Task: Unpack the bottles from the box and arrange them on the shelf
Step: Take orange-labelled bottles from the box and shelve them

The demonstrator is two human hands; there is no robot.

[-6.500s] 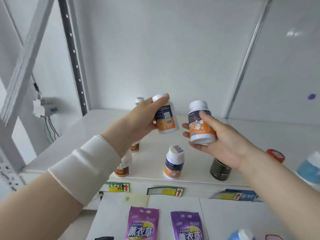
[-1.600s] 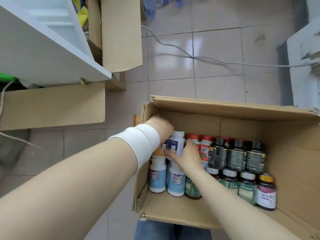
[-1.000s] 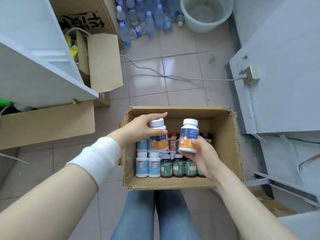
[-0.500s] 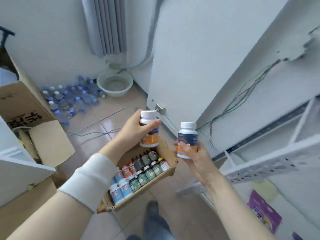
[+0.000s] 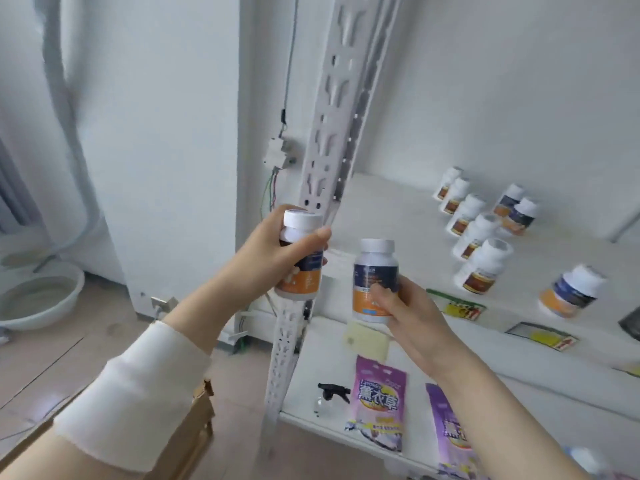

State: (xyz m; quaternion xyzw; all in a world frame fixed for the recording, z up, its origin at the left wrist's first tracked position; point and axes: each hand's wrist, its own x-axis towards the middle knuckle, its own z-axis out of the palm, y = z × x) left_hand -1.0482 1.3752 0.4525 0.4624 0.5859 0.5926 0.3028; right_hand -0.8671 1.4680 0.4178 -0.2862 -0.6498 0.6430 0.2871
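Observation:
My left hand (image 5: 273,252) grips a white-capped bottle (image 5: 300,271) with a navy and orange label, held upright in front of the shelf's perforated post. My right hand (image 5: 401,308) holds a second bottle of the same kind (image 5: 374,271) from below, just right of the first. Both hang in the air before the white shelf (image 5: 391,216). On that shelf stand several white bottles with brown labels (image 5: 479,268) in a row, and three navy and orange ones (image 5: 571,294) further right. The box shows only as a cardboard edge (image 5: 197,420) at the lower left.
The slotted white shelf post (image 5: 325,140) rises between my hands and the wall. The lower shelf carries purple lavender pouches (image 5: 379,407) and a small spray bottle (image 5: 329,398). Price tags (image 5: 462,308) line the shelf edge. A basin (image 5: 38,296) sits on the floor at left.
My view has swung up and right from the box on the floor to the shelf. Both hands still carry the same two bottles, now raised level with the shelf.

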